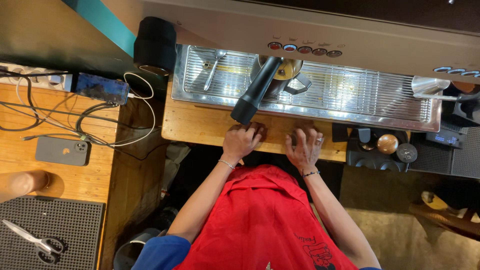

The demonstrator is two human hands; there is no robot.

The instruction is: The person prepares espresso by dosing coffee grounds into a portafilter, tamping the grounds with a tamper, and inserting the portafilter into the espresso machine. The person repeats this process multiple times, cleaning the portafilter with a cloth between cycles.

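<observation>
Left to right: scissors (37, 242) on the black mat (50, 230), grey phone (62, 150) on the side bench. Left hand (242, 140) curled on the bench (200, 125) edge under the portafilter handle (255, 92), holding nothing. Right hand (305, 146) fingers spread flat on it, empty

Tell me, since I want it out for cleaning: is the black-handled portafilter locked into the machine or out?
In: the portafilter handle juts from under the machine over the drip tray; neither hand holds it.

One head-worn view looks almost straight down from above the person, close over the desk (200, 125) edge, taking in the espresso machine (310, 35) ahead and floor below.
</observation>
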